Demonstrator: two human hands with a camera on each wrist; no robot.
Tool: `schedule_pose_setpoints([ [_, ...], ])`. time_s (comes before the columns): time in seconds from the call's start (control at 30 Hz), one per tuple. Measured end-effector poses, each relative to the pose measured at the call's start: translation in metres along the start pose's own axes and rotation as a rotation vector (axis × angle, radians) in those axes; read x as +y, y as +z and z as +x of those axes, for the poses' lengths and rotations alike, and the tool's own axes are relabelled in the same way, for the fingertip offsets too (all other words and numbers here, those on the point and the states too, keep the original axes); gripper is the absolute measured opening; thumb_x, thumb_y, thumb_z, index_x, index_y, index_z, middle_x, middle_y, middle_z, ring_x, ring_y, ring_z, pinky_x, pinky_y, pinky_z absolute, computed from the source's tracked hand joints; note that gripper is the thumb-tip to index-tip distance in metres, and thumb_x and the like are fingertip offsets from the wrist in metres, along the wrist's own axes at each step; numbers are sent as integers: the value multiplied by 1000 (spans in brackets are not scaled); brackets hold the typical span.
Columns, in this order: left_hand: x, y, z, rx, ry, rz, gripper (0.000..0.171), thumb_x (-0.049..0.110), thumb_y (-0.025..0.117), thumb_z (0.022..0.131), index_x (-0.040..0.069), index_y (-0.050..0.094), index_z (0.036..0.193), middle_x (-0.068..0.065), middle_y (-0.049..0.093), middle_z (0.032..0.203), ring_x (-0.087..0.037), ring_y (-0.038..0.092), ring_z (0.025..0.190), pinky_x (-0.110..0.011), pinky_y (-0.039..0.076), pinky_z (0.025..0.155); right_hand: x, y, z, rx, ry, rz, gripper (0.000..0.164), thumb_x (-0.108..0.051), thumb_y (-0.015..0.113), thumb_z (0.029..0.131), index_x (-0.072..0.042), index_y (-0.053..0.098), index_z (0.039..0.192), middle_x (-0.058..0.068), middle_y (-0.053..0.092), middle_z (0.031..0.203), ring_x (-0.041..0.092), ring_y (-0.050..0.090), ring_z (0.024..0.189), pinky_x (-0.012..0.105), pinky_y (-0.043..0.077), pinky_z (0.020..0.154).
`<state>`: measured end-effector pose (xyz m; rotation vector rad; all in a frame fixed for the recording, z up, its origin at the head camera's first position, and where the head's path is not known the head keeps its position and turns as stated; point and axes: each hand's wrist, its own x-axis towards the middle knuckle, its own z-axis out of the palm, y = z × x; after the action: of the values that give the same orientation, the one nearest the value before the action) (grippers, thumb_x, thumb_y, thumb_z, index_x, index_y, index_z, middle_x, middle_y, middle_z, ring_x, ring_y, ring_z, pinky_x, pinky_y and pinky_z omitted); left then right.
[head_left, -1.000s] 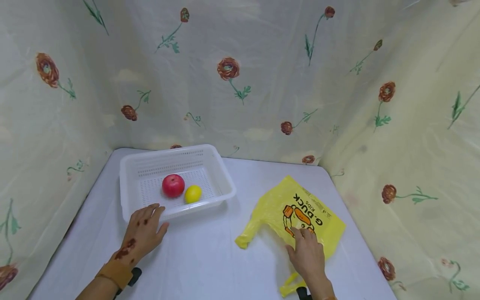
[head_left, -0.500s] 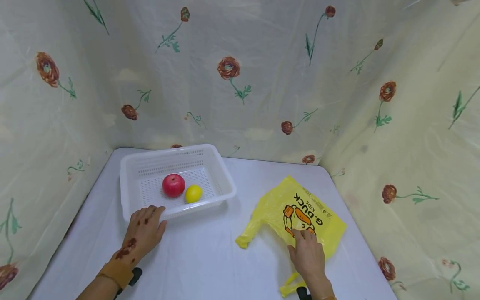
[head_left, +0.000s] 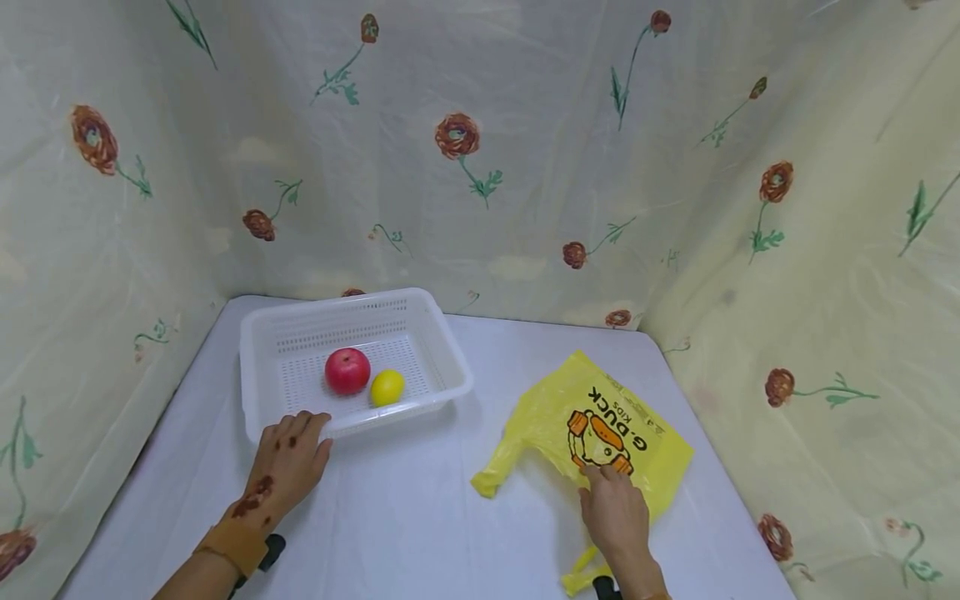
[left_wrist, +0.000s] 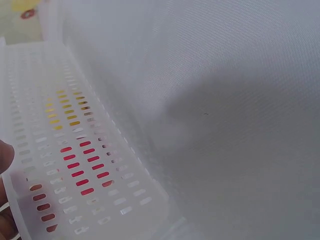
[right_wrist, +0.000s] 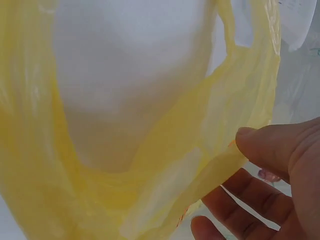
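Observation:
My left hand [head_left: 292,458] grips the near rim of a white plastic basket [head_left: 442,333]. In the left wrist view its thumb [left_wrist: 5,156] lies outside the basket wall, and fingers show through the slots. Inside the basket lie a red, round, apple-like fruit [head_left: 347,371] and a yellow lemon [head_left: 387,387]. To the right, a yellow plastic carrier bag [head_left: 555,400] with a duck print lies flat, its handles towards me. My right hand [head_left: 617,512] holds the upper layer at its mouth, thumb [right_wrist: 265,145] on one side and fingers [right_wrist: 235,205] on the other.
A white cloth [head_left: 420,517] covers the table. Flower-printed sheeting [head_left: 525,167] rises behind the table and along both sides. Each wrist wears a brown strap, the left strap [head_left: 232,546] showing more fully.
My right hand has drawn back slightly towards me, uncovering more of the duck print. My left thumb has come closer to the basket. The basket and fruit stay in place.

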<state>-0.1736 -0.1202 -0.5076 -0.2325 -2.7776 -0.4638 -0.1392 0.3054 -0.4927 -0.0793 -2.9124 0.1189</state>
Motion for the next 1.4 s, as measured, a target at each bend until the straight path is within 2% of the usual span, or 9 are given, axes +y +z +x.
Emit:
schedule_pose_setpoints([
  [0.53, 3, 2, 2, -5, -8, 12, 41, 22, 72, 84, 3, 58, 118, -16, 62, 106, -32, 56, 95, -45, 45, 83, 3, 1, -4, 31, 14, 32, 23, -6, 76, 77, -7, 72, 99, 13, 70, 94, 33, 66, 78, 46, 52, 60],
  [1.1, 3, 2, 4, 25, 0, 29, 34, 17, 72, 85, 4, 61, 114, -14, 64, 101, -31, 56, 88, -43, 46, 77, 2, 3, -4, 80, 4, 38, 21, -3, 74, 77, -6, 73, 98, 13, 70, 91, 31, 67, 77, 45, 53, 60],
  [1.4, 3, 1, 4, 10, -28, 33, 33, 17, 70, 87, 4, 61, 115, -15, 63, 102, -32, 55, 91, -44, 46, 79, 0, 6, -4, 99, -4, 45, 21, -4, 75, 77, -6, 73, 98, 12, 71, 92, 30, 67, 77, 44, 53, 61],
])
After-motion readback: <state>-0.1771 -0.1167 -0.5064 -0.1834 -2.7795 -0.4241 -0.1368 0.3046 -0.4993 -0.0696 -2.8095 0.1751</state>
